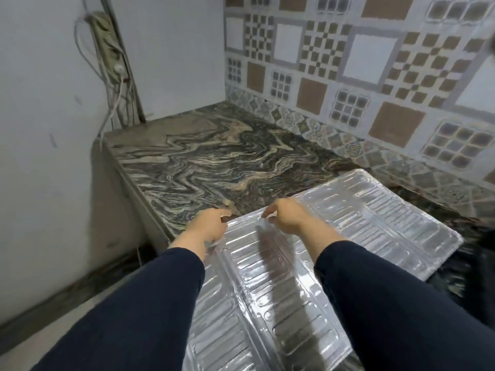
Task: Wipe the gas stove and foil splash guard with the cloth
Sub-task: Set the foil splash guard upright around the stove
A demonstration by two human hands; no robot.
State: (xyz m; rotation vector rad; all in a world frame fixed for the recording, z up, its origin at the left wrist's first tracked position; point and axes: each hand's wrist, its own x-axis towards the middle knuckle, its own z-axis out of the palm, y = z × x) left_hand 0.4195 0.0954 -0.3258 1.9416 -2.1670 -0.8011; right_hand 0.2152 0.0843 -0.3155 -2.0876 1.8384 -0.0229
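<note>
Foil splash guard (308,245) lies folded on the marbled tabletop (203,156), near right; likely light, flimsy, easily creased; left hand (207,227) and right hand (288,218) pinch its far-left edge, the sensible hold.

The foil splash guard (334,231) lies flat on the surface (203,156), at its near right part, with the tiled wall (348,62) behind it, a power strip (109,46) hanging on the wall at far left, and both hands at the guard's left edge.
</note>
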